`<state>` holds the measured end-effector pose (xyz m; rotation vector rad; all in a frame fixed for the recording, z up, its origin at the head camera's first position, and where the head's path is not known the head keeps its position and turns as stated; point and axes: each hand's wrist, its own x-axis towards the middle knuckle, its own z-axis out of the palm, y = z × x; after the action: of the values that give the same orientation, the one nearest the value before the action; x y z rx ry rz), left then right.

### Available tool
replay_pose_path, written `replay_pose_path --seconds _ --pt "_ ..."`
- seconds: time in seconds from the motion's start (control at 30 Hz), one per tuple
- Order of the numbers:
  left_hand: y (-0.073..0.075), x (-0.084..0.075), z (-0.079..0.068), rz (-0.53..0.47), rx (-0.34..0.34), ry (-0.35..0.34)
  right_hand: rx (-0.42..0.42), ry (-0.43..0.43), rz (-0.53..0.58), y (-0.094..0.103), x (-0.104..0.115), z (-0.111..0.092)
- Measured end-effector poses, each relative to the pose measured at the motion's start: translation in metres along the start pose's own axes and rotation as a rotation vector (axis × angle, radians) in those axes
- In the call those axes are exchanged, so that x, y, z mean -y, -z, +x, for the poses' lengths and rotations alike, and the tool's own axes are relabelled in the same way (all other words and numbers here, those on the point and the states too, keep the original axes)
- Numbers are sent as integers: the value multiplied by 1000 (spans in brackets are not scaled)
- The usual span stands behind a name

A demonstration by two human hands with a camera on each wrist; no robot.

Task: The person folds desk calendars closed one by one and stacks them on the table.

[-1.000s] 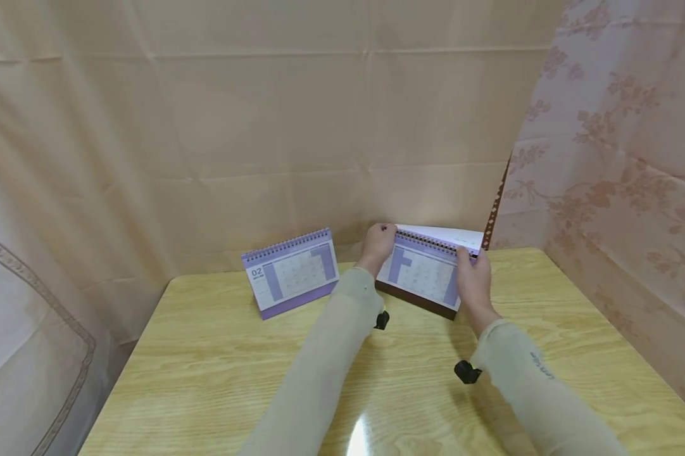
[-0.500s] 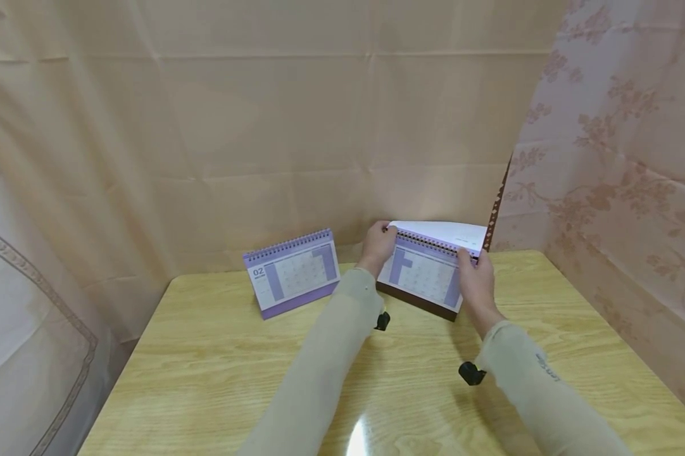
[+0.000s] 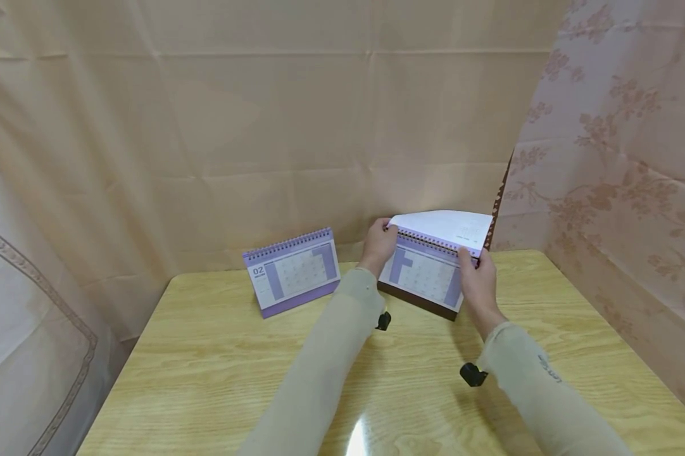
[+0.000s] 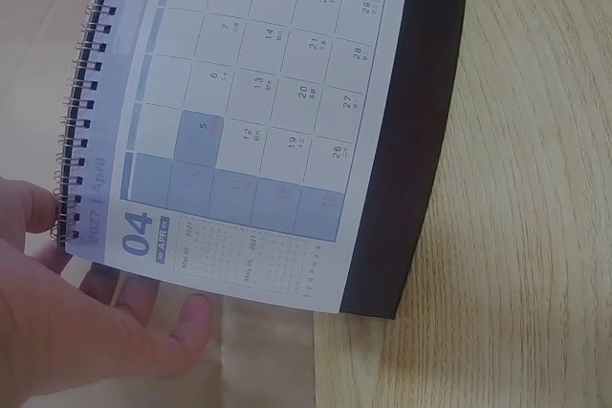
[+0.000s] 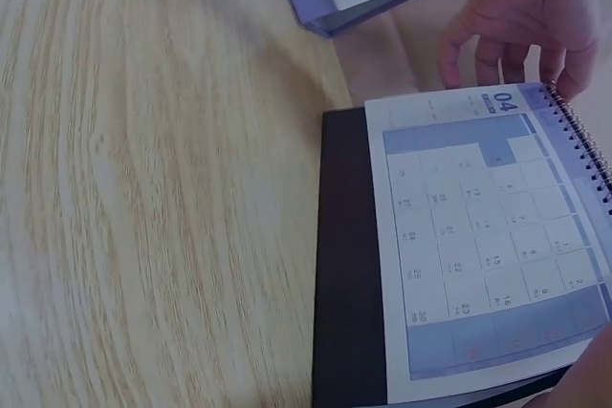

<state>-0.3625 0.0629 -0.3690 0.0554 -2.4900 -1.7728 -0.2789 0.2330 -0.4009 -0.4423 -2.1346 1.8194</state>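
Note:
A desk calendar [image 3: 425, 275] with a dark brown base stands tilted back at the right rear of the table, its page reading 04 APR in the left wrist view. My left hand [image 3: 379, 246] holds its upper left corner, the thumb at the spiral binding [image 4: 72, 140] and the fingers behind. At the upper right corner my right hand [image 3: 479, 282] pinches the calendar, thumb in front; only a sliver of this hand [image 5: 585, 379] enters the right wrist view. Behind the binding, a white sheet [image 3: 447, 225] rises above the top edge.
To the left stands a second desk calendar [image 3: 294, 269], purple-based and showing 02. Both are on a wood-grain table [image 3: 217, 373]. A beige curtain [image 3: 263, 126] hangs right behind the table, and a floral pink cloth [image 3: 622, 158] runs along the right side.
The white sheet behind the binding has risen and shows more of its face. My right hand has shifted slightly right; the left hand stays at its corner.

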Motion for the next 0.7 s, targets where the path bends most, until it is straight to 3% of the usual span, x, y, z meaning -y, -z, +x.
replay_pose_path --seconds 0.7 --pt "-6 -1 0 -24 -27 -3 13 10 103 5 -3 -1"
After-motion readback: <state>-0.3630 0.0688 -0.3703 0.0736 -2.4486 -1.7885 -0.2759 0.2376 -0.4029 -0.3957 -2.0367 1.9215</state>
